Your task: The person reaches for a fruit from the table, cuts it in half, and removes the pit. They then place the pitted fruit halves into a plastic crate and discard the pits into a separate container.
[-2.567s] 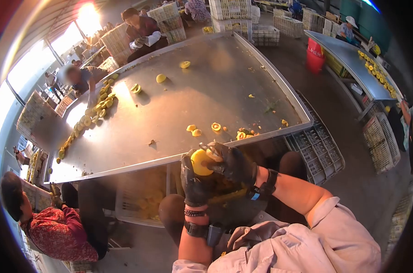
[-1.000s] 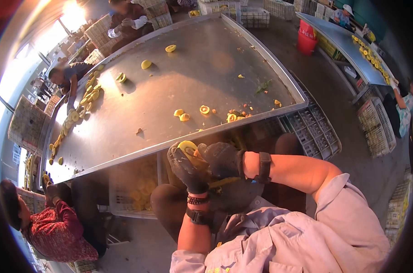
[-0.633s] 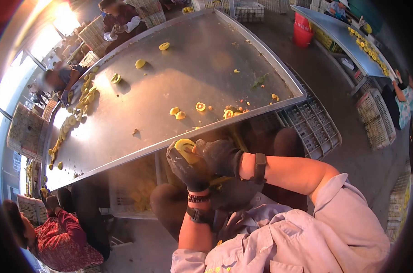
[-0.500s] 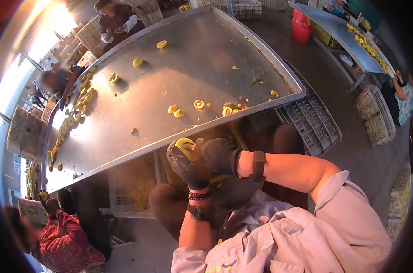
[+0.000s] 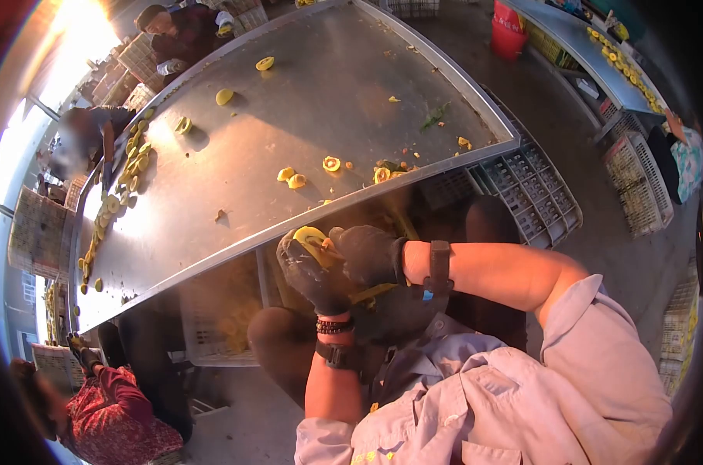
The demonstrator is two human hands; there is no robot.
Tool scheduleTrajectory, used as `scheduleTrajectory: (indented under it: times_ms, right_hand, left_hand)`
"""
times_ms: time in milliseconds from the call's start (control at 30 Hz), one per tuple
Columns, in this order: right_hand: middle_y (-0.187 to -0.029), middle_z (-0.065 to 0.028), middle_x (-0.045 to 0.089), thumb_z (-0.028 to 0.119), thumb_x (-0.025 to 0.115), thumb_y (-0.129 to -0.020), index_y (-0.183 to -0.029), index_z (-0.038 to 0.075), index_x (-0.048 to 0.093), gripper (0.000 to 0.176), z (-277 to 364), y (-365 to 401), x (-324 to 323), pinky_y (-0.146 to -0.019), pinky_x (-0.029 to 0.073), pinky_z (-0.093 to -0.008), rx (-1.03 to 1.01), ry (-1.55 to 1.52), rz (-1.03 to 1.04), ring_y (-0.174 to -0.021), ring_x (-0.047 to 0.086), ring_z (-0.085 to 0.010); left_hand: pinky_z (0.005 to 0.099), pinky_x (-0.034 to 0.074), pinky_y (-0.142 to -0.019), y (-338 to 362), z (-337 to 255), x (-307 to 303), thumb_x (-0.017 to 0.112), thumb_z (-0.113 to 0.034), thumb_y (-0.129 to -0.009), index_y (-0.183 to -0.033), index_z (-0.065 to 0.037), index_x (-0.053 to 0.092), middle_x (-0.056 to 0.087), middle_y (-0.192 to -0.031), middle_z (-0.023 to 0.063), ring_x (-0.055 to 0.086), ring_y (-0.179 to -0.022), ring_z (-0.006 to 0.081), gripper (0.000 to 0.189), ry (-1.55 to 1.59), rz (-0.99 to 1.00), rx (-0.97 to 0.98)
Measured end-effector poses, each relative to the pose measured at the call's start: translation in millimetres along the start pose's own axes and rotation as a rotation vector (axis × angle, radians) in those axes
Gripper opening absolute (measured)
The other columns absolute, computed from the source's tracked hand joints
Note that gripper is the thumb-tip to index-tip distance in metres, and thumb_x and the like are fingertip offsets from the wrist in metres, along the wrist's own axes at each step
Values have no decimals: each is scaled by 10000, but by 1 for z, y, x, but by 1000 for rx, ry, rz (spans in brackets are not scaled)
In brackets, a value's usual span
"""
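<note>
A piece of yellow-green fruit (image 5: 311, 237) with a thick rind rests in my gloved left hand (image 5: 309, 275), whose fingers are wrapped around it. My right hand (image 5: 367, 257), in a dark glove too, is closed and pressed against the fruit's near side. Something orange-brown shows between the right fingertips and the fruit; whether it is pulp or a tool, I cannot make out. Both hands are just below the near edge of the metal table (image 5: 274, 147), over my lap. Nearest on the tabletop are cut fruit pieces (image 5: 296, 181) and a halved fruit (image 5: 332, 163) with orange flesh.
A raised rim (image 5: 235, 252) edges the table. Fruit halves (image 5: 123, 186) line its left side, where co-workers sit. A plastic crate (image 5: 533, 198) stands by my right knee, another crate (image 5: 220, 333) under the table. A red bucket (image 5: 508, 31) and a second table (image 5: 591, 58) lie beyond.
My view has shifted slightly, so the table's contents appear a little higher and further left. Both hands stay together on the fruit. A co-worker at the far edge has moved their hands apart.
</note>
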State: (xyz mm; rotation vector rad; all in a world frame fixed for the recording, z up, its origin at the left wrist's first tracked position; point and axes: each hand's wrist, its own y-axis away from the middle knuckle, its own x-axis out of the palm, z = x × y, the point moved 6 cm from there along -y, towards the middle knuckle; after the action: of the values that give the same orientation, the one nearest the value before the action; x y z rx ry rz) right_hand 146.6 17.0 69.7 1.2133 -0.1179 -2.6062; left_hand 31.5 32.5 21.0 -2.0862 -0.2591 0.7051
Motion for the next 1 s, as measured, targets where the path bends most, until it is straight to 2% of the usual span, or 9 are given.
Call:
scheduleTrajectory:
  times_ms: [100,233,333,433,533,733,867,933,1000]
  right_hand:
    - [-978,-225,637,139,656,-744,-1038,-11,571,341,-7,-2,4,-815,486,-412,19,-40,-32,-968,616,-352]
    - [-986,-210,640,129,650,-745,-1039,0,577,330,-2,1,-7,-815,488,-404,-54,84,87,-966,618,-350]
    - [-963,-199,646,116,633,-747,-1063,4,563,342,-2,0,-10,-792,490,-407,-121,182,139,-937,624,-350]
    - [-921,-193,652,109,609,-755,-1108,0,533,377,-5,2,-7,-748,492,-424,-152,223,113,-884,632,-353]
    - [-909,-190,655,132,624,-761,-1114,-5,536,389,-9,1,-1,-742,492,-427,-114,209,74,-875,634,-351]
    - [-865,-204,653,154,653,-749,-1008,-12,602,311,-12,-4,1,-730,496,-420,-157,122,106,-837,635,-359]
    - [-844,-223,652,135,658,-746,-907,-7,656,214,-8,3,-3,-730,506,-413,-153,112,138,-826,643,-359]
    - [-854,-219,654,138,657,-752,-896,-9,648,206,-17,1,2,-726,505,-414,-128,27,158,-832,642,-358]
    - [-875,-215,656,137,651,-758,-883,-14,639,196,-34,-4,15,-724,503,-415,-108,-168,123,-846,640,-356]
  left_hand:
    - [480,470,-798,0,19,5,651,-133,-769,-1279,10,408,532,-1086,214,558,-931,384,583,216,100,-242]
    - [478,474,-804,-5,-13,2,647,-156,-763,-1290,27,411,538,-1073,208,561,-940,382,606,-221,66,97]
    - [406,401,-1001,10,-5,4,673,-121,-786,-1397,30,309,453,-1301,217,498,-1152,347,728,-281,104,94]
    - [421,353,-1049,11,2,2,669,-106,-779,-1410,38,276,404,-1364,234,439,-1235,347,757,71,116,2]
    - [419,335,-1063,18,3,5,673,-111,-777,-1405,52,270,366,-1401,239,404,-1273,339,764,-105,113,-62]
    - [487,418,-950,8,-1,0,739,-316,-711,-1369,65,332,424,-1340,282,499,-1146,425,863,-74,102,-16]
    - [473,413,-962,5,12,4,745,-351,-717,-1358,75,344,435,-1328,284,489,-1165,416,868,122,290,-239]
    - [464,409,-968,9,13,9,737,-358,-728,-1354,80,347,456,-1307,277,500,-1149,415,858,121,277,-71]
    - [387,418,-959,8,9,12,690,-239,-799,-1369,39,352,477,-1258,190,505,-1133,304,719,152,243,-51]
